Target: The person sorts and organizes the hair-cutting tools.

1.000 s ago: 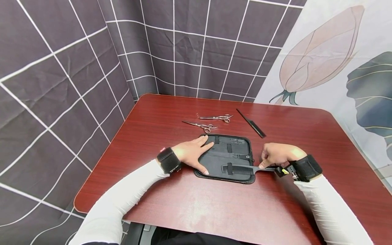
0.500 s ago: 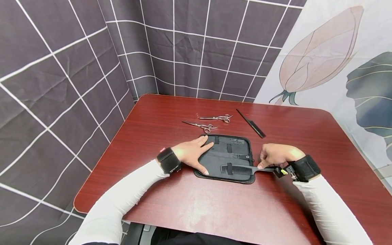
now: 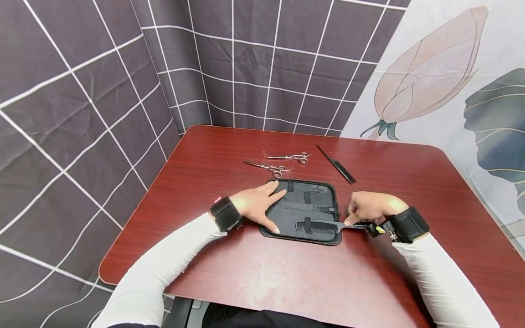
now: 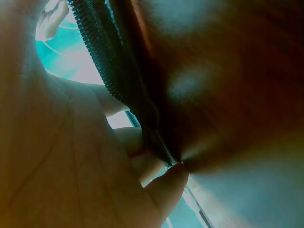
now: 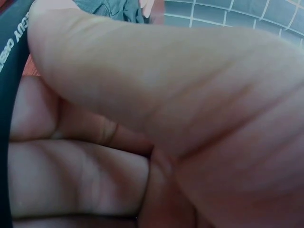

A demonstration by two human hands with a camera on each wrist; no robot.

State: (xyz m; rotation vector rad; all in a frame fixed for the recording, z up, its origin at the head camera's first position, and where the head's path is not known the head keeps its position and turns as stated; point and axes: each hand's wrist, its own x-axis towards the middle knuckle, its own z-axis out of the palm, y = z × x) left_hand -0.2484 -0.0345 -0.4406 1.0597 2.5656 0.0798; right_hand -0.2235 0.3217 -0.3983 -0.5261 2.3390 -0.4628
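Handled comb (image 3: 324,227) on black case (image 3: 283,214), toothed end under strap (image 3: 307,226), handle pinched by right hand (image 3: 371,205) beside case's right edge, left hand (image 3: 257,203) (fingers spread) on case's left side, two scissors (image 3: 289,157) and slim comb (image 3: 342,170) beyond case.

White, wrinkled sleeves (image 3: 180,255) are worn on both arms. Black bands (image 3: 226,214) are strapped round the wrists; the left is trimmed with a small red tag (image 3: 217,200), the right marked by a yellow patch (image 3: 381,230).
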